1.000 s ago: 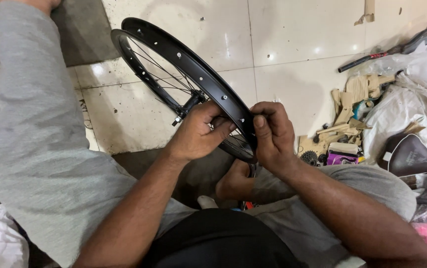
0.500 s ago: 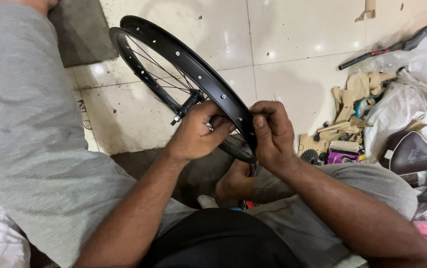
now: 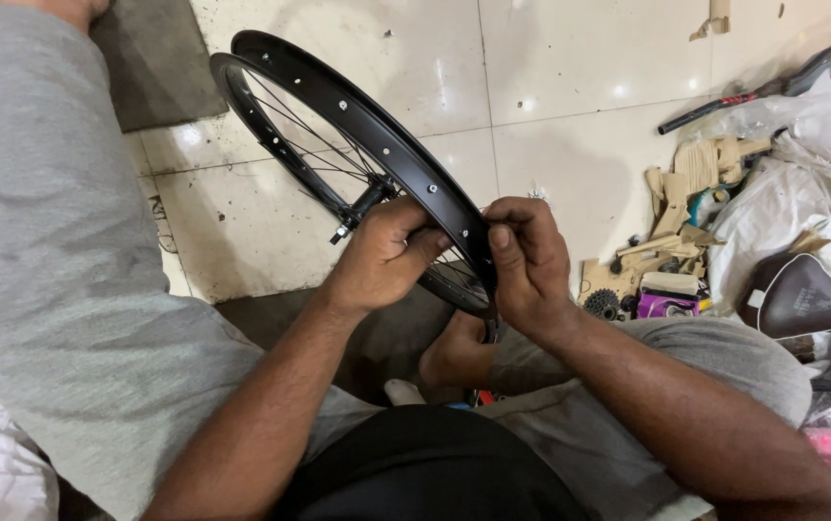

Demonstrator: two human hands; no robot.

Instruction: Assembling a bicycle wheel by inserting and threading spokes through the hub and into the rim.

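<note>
Head cam, looking down: the black bike wheel (image 3: 338, 145) stands tilted over the tiled floor (image 3: 570, 87), its near edge right between both hands above the person's lap. Left hand (image 3: 384, 259) is clenched on the rim from the hub side, thumb across the rim's outer face. Right hand (image 3: 529, 259) pinches the rim edge just beside it, fingers curled tight. Rim's matte black with small silver spoke holes, thin spokes, dark hub. Brown saddle (image 3: 802, 304) lies off right.
</note>
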